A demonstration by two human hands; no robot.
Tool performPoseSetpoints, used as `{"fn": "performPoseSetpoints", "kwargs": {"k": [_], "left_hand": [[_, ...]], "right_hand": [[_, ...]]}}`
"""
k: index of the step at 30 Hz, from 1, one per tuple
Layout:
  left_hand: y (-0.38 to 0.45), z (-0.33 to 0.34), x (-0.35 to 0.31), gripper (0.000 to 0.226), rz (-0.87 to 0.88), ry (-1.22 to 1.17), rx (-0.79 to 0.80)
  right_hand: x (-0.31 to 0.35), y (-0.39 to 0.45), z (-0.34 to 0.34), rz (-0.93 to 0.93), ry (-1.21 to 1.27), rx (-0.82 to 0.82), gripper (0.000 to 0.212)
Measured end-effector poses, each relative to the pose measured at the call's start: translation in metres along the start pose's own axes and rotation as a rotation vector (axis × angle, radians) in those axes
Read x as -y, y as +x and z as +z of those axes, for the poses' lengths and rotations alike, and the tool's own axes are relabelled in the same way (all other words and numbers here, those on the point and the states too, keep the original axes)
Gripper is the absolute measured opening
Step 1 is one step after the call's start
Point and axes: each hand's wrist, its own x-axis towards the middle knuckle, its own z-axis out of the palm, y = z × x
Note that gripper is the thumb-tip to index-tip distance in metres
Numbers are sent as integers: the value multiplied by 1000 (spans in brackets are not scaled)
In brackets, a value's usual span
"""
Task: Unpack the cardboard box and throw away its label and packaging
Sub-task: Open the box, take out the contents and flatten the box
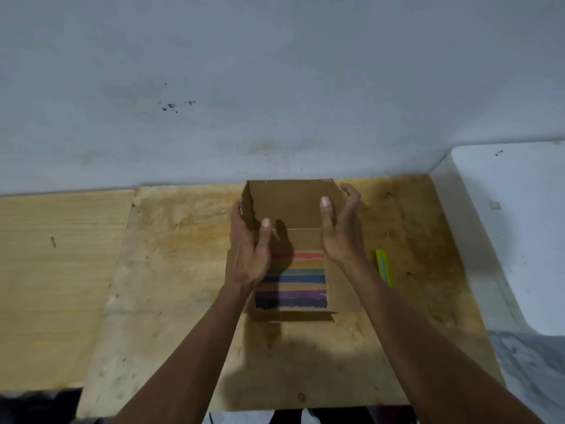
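Note:
An open brown cardboard box (293, 209) stands on the plywood table (171, 270), close to the wall. Inside it lies a brown item with rainbow stripes (302, 280): red, green, blue and purple. My left hand (244, 252) is at the box's left wall, with the fingers outside and the thumb inside. My right hand (342, 228) is at the right wall, fingers curled round the outside and thumb inside. Both hands clasp the box's sides. No label is visible from here.
A yellow-green utility knife (383, 267) lies on the table just right of the box, beside my right forearm. A grey-white wall (275, 102) rises right behind the box. A white ledge (504, 224) borders the table on the right. The table's front edge runs near my elbows.

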Motion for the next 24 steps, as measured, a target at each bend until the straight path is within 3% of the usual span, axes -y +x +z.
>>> {"fn": "performPoseSetpoints", "kwargs": {"k": [4,12,17,20,24], "left_hand": [[10,10,13,82,16,77,55],[5,19,32,86,-10,294,96],[6,19,42,82,-111,643,132],[6,16,43,75,-9,923,206],[-2,14,59,69,23,1031,330]], "right_hand": [[-24,2,10,-116,-10,49,57],[-46,3,18,-8,-165,193,55],[-62,5,26,-20,-545,282,64],[-67,-2,28,-76,-802,327,68],[-80,-11,28,-58,-880,423,68]]}}
